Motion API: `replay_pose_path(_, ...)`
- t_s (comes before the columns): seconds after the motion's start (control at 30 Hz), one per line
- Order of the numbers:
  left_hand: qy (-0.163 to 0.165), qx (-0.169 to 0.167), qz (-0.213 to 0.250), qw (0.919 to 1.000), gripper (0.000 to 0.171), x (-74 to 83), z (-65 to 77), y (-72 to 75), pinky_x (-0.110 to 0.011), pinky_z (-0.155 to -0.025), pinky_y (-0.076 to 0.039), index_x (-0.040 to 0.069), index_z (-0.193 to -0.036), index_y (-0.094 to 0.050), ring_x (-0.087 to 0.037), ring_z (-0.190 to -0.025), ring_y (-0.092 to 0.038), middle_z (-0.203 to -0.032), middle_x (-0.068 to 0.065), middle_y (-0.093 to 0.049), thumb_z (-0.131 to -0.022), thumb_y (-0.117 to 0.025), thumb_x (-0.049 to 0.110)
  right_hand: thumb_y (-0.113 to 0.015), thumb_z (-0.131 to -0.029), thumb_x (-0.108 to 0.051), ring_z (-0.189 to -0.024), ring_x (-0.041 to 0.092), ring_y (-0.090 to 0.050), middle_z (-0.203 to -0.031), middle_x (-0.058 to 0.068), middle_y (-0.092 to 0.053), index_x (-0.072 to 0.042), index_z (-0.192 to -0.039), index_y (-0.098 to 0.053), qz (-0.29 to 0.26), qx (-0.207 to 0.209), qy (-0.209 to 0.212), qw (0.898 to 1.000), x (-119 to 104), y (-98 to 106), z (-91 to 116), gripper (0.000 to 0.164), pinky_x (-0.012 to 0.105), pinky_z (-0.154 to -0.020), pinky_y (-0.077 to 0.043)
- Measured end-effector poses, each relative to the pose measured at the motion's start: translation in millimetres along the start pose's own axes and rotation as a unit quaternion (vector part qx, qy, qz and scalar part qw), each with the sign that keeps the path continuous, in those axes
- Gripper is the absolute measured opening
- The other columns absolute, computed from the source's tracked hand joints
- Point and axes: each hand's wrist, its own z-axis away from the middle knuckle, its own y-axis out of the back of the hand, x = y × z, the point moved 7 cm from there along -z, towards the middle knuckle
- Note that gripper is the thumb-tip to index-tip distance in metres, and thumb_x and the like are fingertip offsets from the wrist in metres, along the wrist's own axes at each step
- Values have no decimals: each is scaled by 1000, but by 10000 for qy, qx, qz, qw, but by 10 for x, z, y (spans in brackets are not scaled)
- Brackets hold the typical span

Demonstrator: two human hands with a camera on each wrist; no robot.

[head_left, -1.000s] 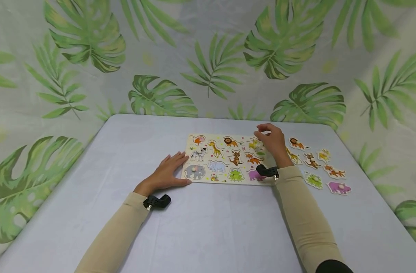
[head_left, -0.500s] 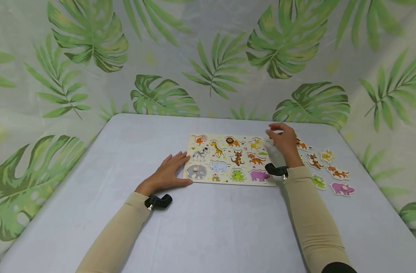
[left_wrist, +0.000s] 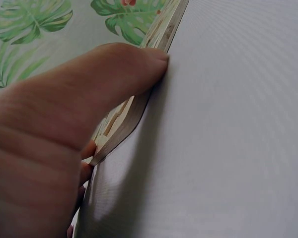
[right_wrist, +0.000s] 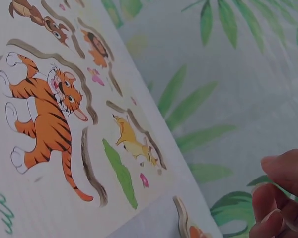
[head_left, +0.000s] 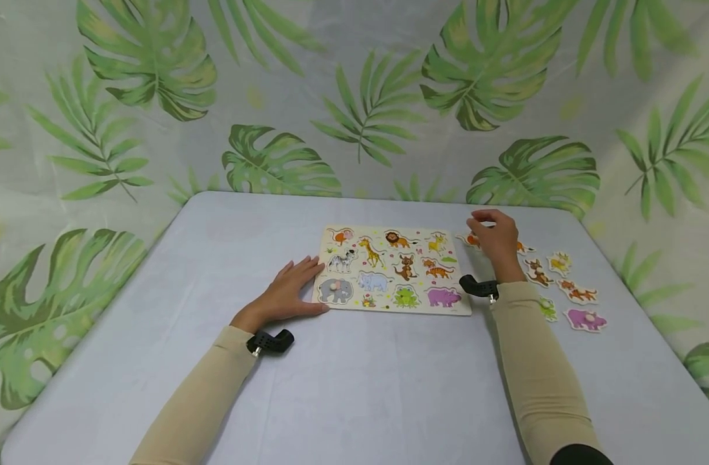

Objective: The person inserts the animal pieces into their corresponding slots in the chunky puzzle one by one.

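A wooden animal puzzle board [head_left: 383,308] lies flat on the white table. My left hand [head_left: 287,287] rests at its left edge, fingers spread and thumb along the near corner; in the left wrist view the thumb [left_wrist: 124,69] touches the board's edge. Beside the board's right end, my right hand [head_left: 496,242] is above the table, fingers loosely bent, with nothing visible in its grasp. Just left of its fingertips lies an orange puzzle piece [head_left: 472,240], partly hidden. A lion piece [head_left: 526,248] shows only in part behind this hand. The elephant piece [head_left: 335,290] with a knob sits in the board.
Several loose pieces lie right of the board: a kangaroo [head_left: 538,272], a yellow animal [head_left: 560,263], a tiger [head_left: 578,292], a frog [head_left: 547,309] and a purple hippo [head_left: 585,320]. A leaf-patterned cloth [head_left: 389,97] hangs behind the table.
My right hand has moved right, from over the board's far right corner to beside the orange piece, which has come into view. My left hand has stayed at the board's left edge.
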Motion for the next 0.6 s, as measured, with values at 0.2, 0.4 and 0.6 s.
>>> replay_pose_path(0.2,-32,54,23,10000,95,20,20,16,-45,-119,-3,7,-150,-34,-26,-147,-14,-158,-10,-24,-77,-73,53,-64,-92,-33,-90,27,-61,-118,11,-61,-7,-123,-64,111,94,-73,9999,106,0,-25,40,23,-60,-47)
replay_pose_path(0.4,5,8,-16,10000,95,2,15,3,-44,-119,-3,8,-150,-33,-25,-147,-14,-158,-9,-24,-78,-72,55,-62,-93,-35,-89,23,-57,-122,10,-59,-8,-124,-63,171,21,-401,9990,263,5,-56,41,29,-66,-47)
replay_pose_path(0.6,-13,27,-3,10000,95,-10,7,1,-43,-119,-2,9,-151,-33,-24,-147,-13,-159,-8,-23,-78,-72,55,-62,-93,-30,-92,21,-56,-124,12,-58,-6,-124,-63,264,-40,-531,9982,331,22,-90,40,28,-67,-47)
